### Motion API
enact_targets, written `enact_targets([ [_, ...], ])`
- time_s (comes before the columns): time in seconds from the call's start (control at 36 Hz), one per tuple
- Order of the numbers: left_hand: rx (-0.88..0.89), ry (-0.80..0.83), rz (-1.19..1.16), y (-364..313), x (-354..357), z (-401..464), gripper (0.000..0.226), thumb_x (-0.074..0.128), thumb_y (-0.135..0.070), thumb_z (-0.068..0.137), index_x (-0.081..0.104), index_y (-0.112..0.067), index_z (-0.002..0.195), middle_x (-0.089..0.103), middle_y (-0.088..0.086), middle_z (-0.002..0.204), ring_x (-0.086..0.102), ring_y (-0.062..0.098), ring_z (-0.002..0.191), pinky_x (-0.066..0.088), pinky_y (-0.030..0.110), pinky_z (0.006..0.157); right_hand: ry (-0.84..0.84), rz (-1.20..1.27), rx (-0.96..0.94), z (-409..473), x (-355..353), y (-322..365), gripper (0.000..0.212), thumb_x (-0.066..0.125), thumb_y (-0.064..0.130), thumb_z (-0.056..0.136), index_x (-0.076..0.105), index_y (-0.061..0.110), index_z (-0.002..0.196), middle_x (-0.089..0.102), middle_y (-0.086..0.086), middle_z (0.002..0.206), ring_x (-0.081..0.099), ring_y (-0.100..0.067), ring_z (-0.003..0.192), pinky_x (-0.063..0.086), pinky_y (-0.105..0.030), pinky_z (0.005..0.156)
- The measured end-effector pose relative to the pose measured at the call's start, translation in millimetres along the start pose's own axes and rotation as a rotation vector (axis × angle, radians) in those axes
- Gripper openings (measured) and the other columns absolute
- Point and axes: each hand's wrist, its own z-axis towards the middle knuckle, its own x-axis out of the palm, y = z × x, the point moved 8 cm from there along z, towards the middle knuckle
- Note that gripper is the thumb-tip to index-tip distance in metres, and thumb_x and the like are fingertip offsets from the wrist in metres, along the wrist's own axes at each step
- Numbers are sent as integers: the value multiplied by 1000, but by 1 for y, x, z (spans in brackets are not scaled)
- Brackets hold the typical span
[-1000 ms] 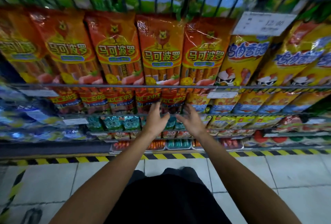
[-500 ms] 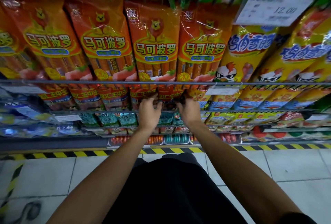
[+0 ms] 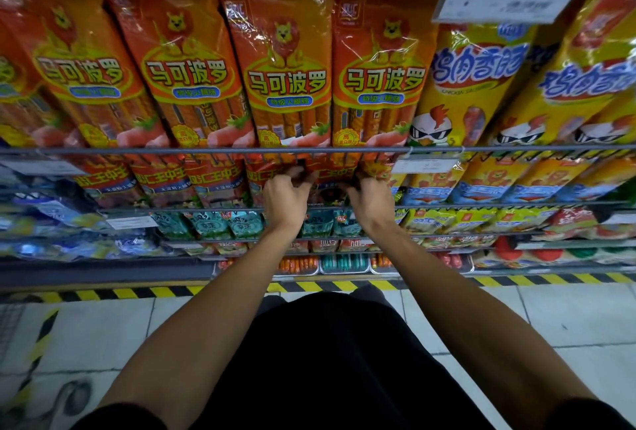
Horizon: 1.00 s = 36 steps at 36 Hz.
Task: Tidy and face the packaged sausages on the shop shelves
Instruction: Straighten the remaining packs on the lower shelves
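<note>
orange lion packs [image 3: 285,71]: tall sausage bags, upright, side by side, fronts facing out, behind top wire rail
red-orange packs [image 3: 220,178]: shelf below, row leaning back, labels out; one near middle gripped by both hands, mostly hidden
yellow chicken packs [image 3: 478,78]: right of orange row, tilted

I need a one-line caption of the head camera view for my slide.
Both hands, left hand and right hand, grip red-orange plastic sausage packs just under the grey wire shelf rail.
</note>
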Motion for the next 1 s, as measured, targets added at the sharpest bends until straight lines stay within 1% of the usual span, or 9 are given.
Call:
enact_targets([
  [0.11, -28, 28, 31, 8, 2, 1, 35, 77, -38, 91, 79, -9, 110, 78, 10, 85, 69, 22, 71, 56, 35, 67, 12, -62, -14, 0, 4, 1, 33, 60, 33, 102, 67, 2, 91, 65, -13, 74, 64, -36, 71, 40, -35, 61],
  [0.25, 70, 80, 86, 19, -2, -5, 27, 70, -28, 98, 77, -9, 115, 78, 8, 86, 69, 22, 69, 60, 39, 69, -55, 122, -28, -11, 8, -4, 26, 66, 32, 100, 69, 8, 110, 76, -9, 90, 72, -28, 78, 55, -36, 64],
  [0.42, 158, 122, 82, 41, -13, -24, 27, 62, -26, 103, 71, -11, 124, 72, 6, 118, 70, 21, 94, 57, 32, 82, -170, 291, -28, -35, 13, -3, 42, 66, 33, 100, 57, 9, 134, 72, -3, 105, 70, -20, 90, 61, -40, 80],
  [0.53, 234, 102, 146, 55, -32, -35, 37, 56, -22, 105, 58, -16, 142, 52, 5, 146, 43, 23, 139, 41, 37, 115, -174, 319, -278, -46, 16, 24, 29, 59, 16, 103, 57, 11, 132, 51, 0, 121, 58, -17, 103, 55, -40, 90],
  [0.58, 277, 156, 260, 61, -39, -37, 49, 54, -22, 106, 45, -19, 153, 38, 5, 160, 23, 23, 153, 26, 33, 119, -120, 209, -424, -49, 25, 43, 37, 58, 14, 103, 53, 11, 140, 51, -8, 131, 54, -24, 118, 51, -39, 97],
  [0.72, 370, 384, 614, 82, -39, -30, 65, 46, -37, 108, 15, -27, 164, 13, 0, 172, 3, 30, 159, 10, 50, 129, -87, -53, -513, -47, 52, 70, 54, 67, 19, 95, 48, 5, 144, 51, -19, 138, 42, -38, 128, 43, -54, 109],
  [0.83, 358, 490, 689, 88, -41, -26, 70, 49, -35, 106, 10, -27, 164, 2, -1, 173, -1, 30, 159, -5, 40, 126, 49, -118, -510, -52, 77, 70, 74, 68, 28, 94, 34, 11, 156, 32, -17, 160, 22, -38, 150, 18, -54, 126],
  [0.92, 425, 452, 594, 87, -50, -24, 71, 55, -28, 104, 16, -25, 164, 11, 0, 172, 5, 33, 158, -3, 43, 127, 61, -100, -497, -53, 78, 71, 78, 69, 26, 93, 29, 13, 159, 25, -15, 164, 12, -35, 155, 8, -49, 126],
  [1.0, 392, 363, 489, 100, -68, -25, 71, 57, -23, 102, 21, -27, 163, 14, 1, 171, 2, 32, 158, 8, 51, 126, 36, -87, -452, -55, 75, 71, 71, 66, 22, 97, 32, 15, 159, 32, -17, 161, 19, -40, 152, 17, -57, 126],
])
